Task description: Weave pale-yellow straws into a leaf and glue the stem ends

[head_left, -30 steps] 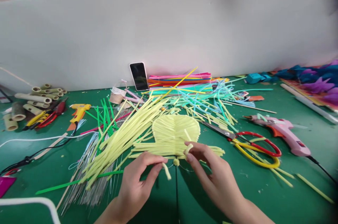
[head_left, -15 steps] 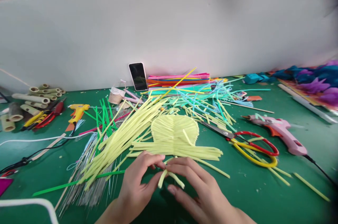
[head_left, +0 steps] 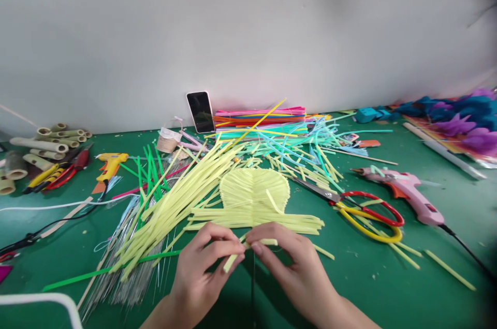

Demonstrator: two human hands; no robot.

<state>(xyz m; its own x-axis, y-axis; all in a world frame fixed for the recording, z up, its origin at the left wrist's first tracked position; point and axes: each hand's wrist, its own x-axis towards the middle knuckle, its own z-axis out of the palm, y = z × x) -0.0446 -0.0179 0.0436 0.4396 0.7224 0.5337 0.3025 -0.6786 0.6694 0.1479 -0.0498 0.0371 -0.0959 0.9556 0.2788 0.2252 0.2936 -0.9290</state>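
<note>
Both hands are working close together over the near middle of the green desk (head_left: 388,298). The left hand (head_left: 209,262) is pinching a short pale yellow strip (head_left: 230,264) between closed fingers, its free end slanting near and left. The right hand (head_left: 293,259), its thumb and forefinger likewise closed, is gripping a second yellow end (head_left: 267,241) that is pointing right. Where the two ends are meeting, the fingers are hiding them, so whether they are parts of one strip or two is impossible to tell.

The step in hand is apparently one of bending or joining at that hidden spot. The next move is probably calling for a firm pinch on both sides, with small, even finger pressure, so that nothing is slipping.

Just beyond the hands, a row of yellow strips (head_left: 303,222) is lying across the near part of a leaf-shaped yellow piece (head_left: 236,184). A thin dark stem (head_left: 253,287) is running toward the near edge. The scissors (head_left: 333,196) are resting to the right, apart from both hands.
</note>
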